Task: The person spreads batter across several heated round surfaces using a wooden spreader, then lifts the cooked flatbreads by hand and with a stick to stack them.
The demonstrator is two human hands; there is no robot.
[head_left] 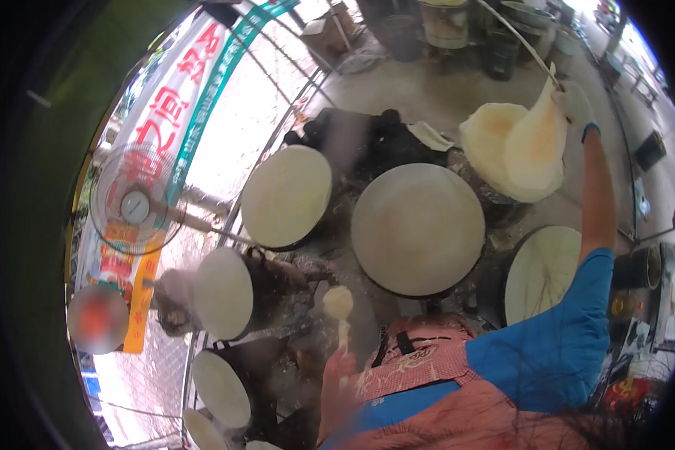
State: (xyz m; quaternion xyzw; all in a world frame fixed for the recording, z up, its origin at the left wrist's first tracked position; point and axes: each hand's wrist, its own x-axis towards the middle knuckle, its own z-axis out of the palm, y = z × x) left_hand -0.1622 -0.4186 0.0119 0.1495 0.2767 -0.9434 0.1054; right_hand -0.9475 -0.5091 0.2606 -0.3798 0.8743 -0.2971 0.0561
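Note:
My left hand (339, 367), low in the middle, is wrapped round the handle of a ladle (343, 336); its round bowl looks pale yellow, perhaps coated with batter. At the upper right my right hand (577, 103), in a pale glove with a blue cuff, grips a thin round pancake (536, 154) by its top edge. The pancake is cream with light brown patches, and it hangs down in a fold. A bare round griddle (418, 229) lies in front of me. Pale sheets cover the griddles at left (286, 196) and right (541, 274).
More round griddles with pale tops (223, 292) curve down the left side. A thin rod (517, 37) slants to my right hand. A fan (135, 206) and banner (161, 124) stand at left. Dark lumps (352, 139) lie behind the griddles; buckets (444, 26) stand farther back.

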